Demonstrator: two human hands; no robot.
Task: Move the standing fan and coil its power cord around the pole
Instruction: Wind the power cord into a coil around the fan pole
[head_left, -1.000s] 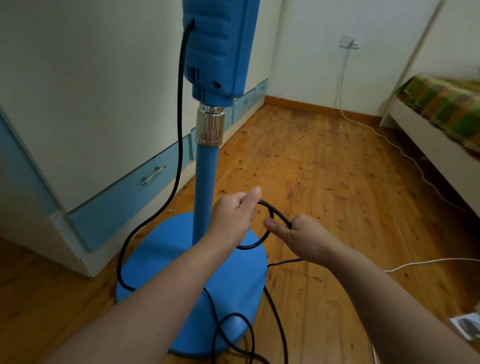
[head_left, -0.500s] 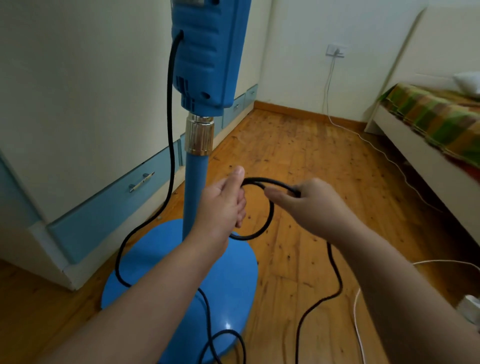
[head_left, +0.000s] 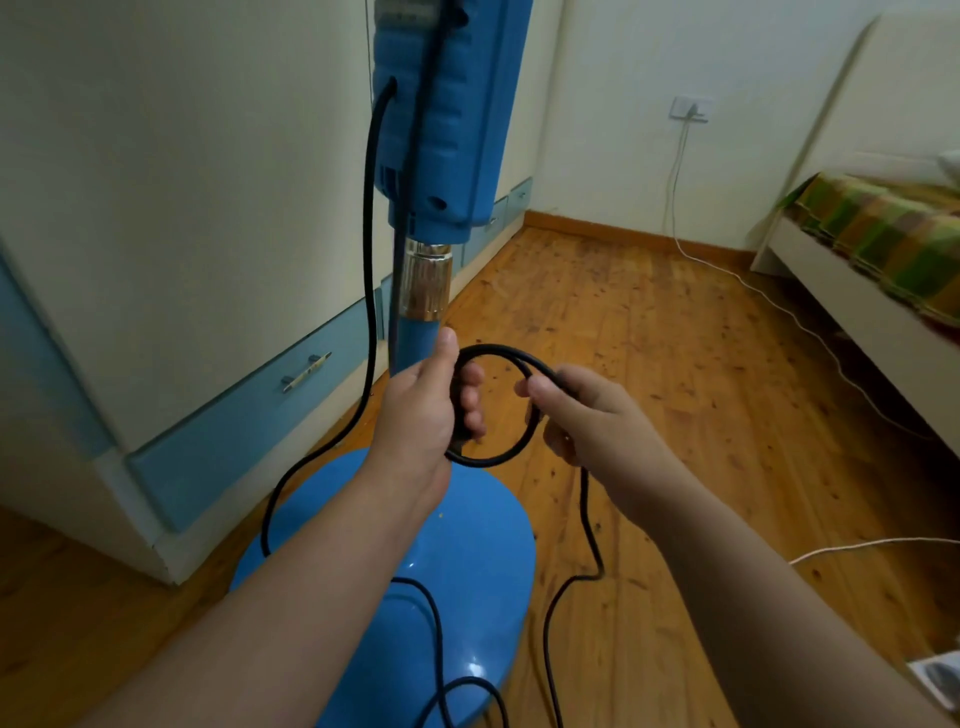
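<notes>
A blue standing fan rises in front of me: motor housing (head_left: 447, 119) at the top, a chrome collar (head_left: 425, 286), the blue pole (head_left: 413, 345) and a round blue base (head_left: 457, 582). Its black power cord (head_left: 370, 260) leaves the housing, hangs down the left side and trails over the base. My left hand (head_left: 426, 410) grips the cord right beside the pole. A small cord loop (head_left: 519, 441) spans between my hands. My right hand (head_left: 582, 415) pinches the loop's far side, and slack cord (head_left: 584, 525) drops from it to the floor.
A cream wardrobe with blue drawers (head_left: 249, 410) stands close on the left. A bed with a checked cover (head_left: 883, 234) lines the right wall. A white cable (head_left: 779, 306) runs from a wall socket (head_left: 691, 109) across the wooden floor (head_left: 675, 364). Something small lies at the lower right (head_left: 935, 680).
Both hands have risen up along the pole with the cord. The loop between them has tightened, and my right hand has come closer to my left.
</notes>
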